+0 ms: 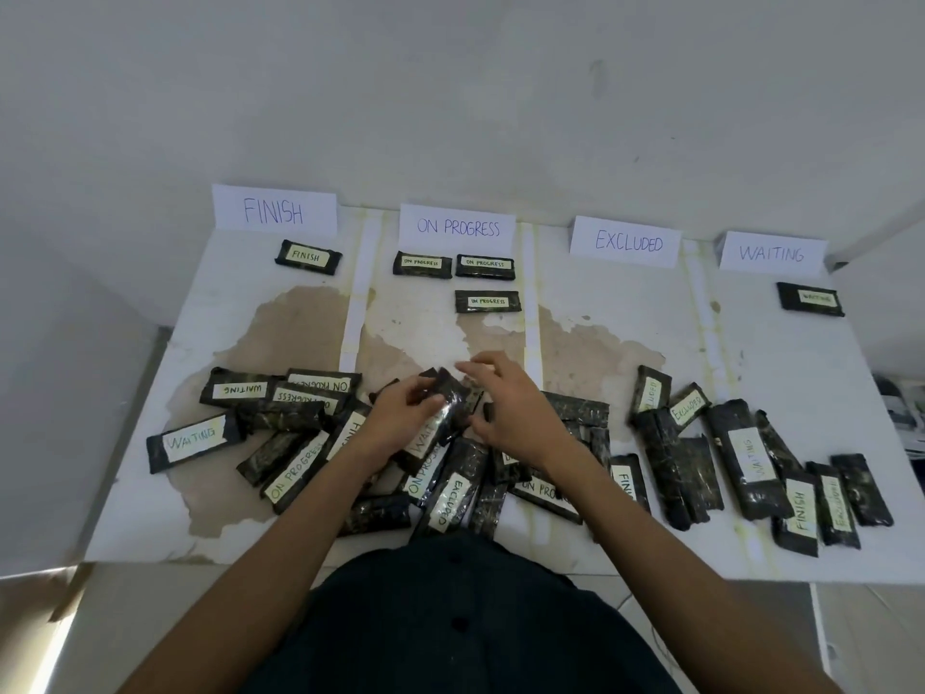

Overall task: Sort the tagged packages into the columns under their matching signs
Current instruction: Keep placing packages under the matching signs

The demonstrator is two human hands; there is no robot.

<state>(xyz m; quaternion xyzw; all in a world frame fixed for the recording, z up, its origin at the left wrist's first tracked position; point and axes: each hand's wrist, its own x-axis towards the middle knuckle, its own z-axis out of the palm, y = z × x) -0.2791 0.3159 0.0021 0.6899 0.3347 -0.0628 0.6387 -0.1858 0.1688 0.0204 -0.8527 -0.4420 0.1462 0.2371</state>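
Four paper signs stand at the table's far edge: FINISH (274, 210), ON PROGRESS (457, 227), EXCLUDED (627, 241), WAITING (771, 252). One FINISH package (308, 256) lies under its sign, three ON PROGRESS packages (486, 301) under theirs, one WAITING package (811, 299) at the far right. A heap of black tagged packages (453, 493) covers the near half. My left hand (400, 418) grips a black package (453, 400) lifted over the heap, its tag turned away. My right hand (510, 400) hovers beside that package with fingers loosely curled, touching its far end.
White tape strips (356, 303) divide the worn white table (600, 313) into columns. The EXCLUDED column holds no package near its sign. A wall rises right behind the signs. Clutter lies off the table's right edge (906, 408).
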